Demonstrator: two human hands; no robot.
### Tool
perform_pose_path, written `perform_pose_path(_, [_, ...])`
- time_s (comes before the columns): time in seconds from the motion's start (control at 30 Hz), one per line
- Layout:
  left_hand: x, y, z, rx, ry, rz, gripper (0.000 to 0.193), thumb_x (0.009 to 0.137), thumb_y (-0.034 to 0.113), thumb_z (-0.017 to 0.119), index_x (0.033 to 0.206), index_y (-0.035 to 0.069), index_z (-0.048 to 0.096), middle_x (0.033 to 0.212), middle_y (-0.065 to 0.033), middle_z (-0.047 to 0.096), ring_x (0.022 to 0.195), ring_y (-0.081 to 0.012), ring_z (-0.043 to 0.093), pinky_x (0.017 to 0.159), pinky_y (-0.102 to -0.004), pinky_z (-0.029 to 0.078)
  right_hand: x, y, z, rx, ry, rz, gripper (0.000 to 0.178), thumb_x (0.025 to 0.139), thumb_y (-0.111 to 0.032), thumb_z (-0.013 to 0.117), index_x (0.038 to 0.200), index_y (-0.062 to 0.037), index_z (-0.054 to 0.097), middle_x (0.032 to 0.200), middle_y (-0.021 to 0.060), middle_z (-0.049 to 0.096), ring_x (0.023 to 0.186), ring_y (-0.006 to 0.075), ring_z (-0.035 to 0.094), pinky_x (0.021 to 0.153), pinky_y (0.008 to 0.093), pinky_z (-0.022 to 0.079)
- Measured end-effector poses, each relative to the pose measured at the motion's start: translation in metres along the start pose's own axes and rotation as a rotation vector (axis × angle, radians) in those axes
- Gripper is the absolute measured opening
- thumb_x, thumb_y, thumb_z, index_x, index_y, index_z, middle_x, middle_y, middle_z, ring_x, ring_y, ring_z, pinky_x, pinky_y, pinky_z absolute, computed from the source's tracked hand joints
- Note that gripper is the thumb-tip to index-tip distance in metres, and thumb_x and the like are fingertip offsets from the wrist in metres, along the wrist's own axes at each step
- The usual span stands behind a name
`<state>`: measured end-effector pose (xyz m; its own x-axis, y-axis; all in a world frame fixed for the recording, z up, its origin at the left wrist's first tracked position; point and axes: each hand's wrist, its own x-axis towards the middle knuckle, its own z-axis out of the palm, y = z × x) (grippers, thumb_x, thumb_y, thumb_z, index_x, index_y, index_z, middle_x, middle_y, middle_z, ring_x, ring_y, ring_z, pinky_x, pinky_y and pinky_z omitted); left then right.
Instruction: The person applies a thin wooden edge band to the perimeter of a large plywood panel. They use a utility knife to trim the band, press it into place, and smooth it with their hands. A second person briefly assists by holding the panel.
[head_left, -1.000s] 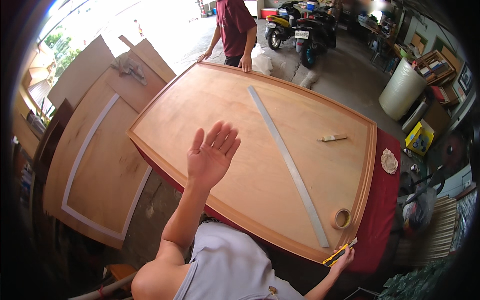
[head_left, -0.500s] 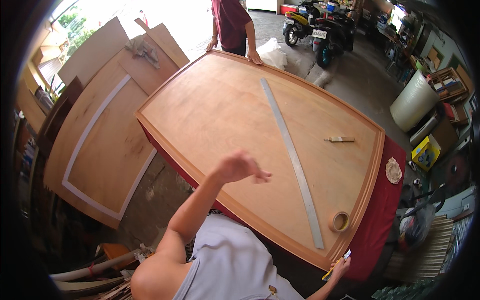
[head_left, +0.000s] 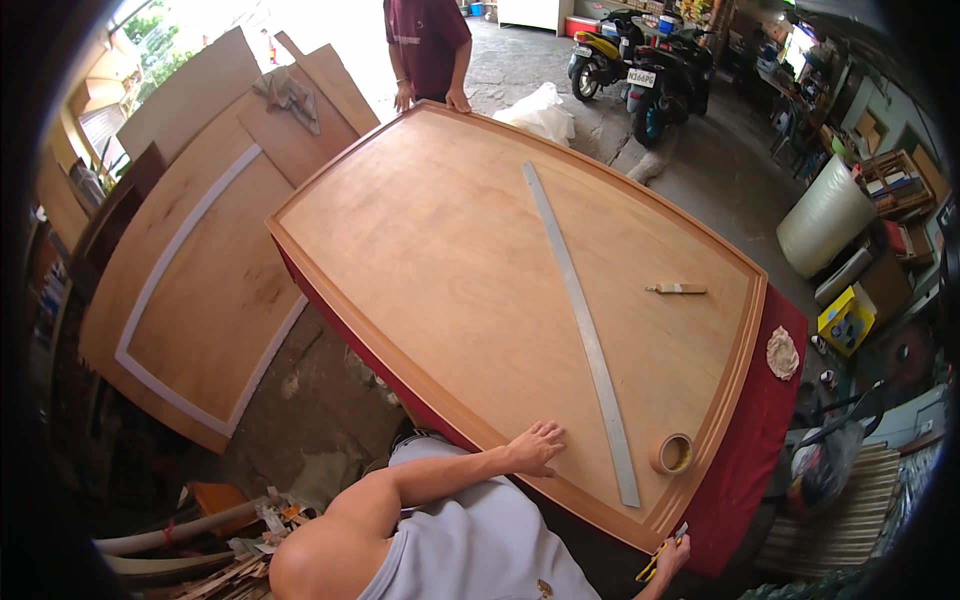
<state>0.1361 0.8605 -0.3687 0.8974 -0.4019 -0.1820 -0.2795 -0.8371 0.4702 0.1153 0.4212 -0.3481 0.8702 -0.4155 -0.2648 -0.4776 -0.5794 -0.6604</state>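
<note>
The left hand point(head_left: 537, 448) has dropped from mid-air to the wooden panel point(head_left: 420, 270), fingers spread and holding nothing, so it now seems able to steady the surface. The right hand point(head_left: 674, 555) is closed around a yellow utility knife point(head_left: 649, 572) beside the panel's near corner. On the panel lie a metal straightedge point(head_left: 585, 345) and, right of it, a tape roll point(head_left: 657, 456); a co-worker's hand point(head_left: 457, 100) is at the far edge.
</note>
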Motion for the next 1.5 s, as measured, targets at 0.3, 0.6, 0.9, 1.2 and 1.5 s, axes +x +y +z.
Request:
perform_pose_path(0.3, [0.027,-0.021,0.019,0.297,-0.102,0.281,0.034,0.082,0.042,0.062,0.088,0.011,0.074,0.103,-0.0098,0.067,0.106,-0.0280,0.055,0.096,-0.0447,0.042,-0.009,0.000,0.009,-0.059,0.045,-0.102,0.034,0.088,-0.023,0.063,0.115,-0.0020,0.061,0.080,0.0179,0.061,0.070,0.0287,0.058,0.059,0.0387,0.046])
perform_pose_path(0.6, [0.015,-0.005,-0.016,-0.226,-0.053,0.037,0.017,0.072,0.022,0.079,0.084,0.011,0.074,0.095,-0.0099,0.067,0.095,-0.0317,0.057,0.087,-0.0419,0.047,-0.044,-0.013,0.000,-0.108,0.056,0.052,0.025,0.089,-0.020,0.061,0.103,0.0007,0.060,0.085,0.0262,0.064,0.085,0.0458,0.062,0.070,0.0494,0.048])
perform_pose_path(0.9, [0.015,-0.015,-0.020,-0.246,-0.118,0.066,0.017,0.069,0.019,0.081,0.084,0.014,0.076,0.095,-0.0060,0.063,0.094,-0.0291,0.052,0.084,-0.0401,0.046,-0.058,-0.019,0.016,-0.274,0.082,-0.092,0.021,0.087,-0.017,0.063,0.099,0.0005,0.061,0.094,0.0233,0.066,0.090,0.0440,0.062,0.075,0.0503,0.048])
perform_pose_path(1.2, [0.017,-0.014,-0.015,-0.246,-0.128,0.009,0.016,0.069,0.019,0.081,0.083,0.014,0.076,0.096,-0.0038,0.062,0.094,-0.0285,0.051,0.085,-0.0400,0.045,-0.055,-0.025,0.012,-0.382,0.049,-0.030,0.027,0.087,-0.018,0.063,0.107,0.0004,0.063,0.102,0.0220,0.067,0.096,0.0425,0.063,0.081,0.0497,0.051])
perform_pose_path(1.5, [0.017,-0.019,-0.014,-0.256,-0.143,-0.020,0.013,0.068,0.020,0.080,0.079,0.017,0.076,0.094,-0.0018,0.061,0.094,-0.0276,0.050,0.086,-0.0396,0.043,-0.048,-0.046,0.008,-0.500,-0.061,0.042,0.027,0.087,-0.016,0.061,0.108,0.0017,0.063,0.101,0.0264,0.066,0.096,0.0441,0.063,0.083,0.0513,0.051])
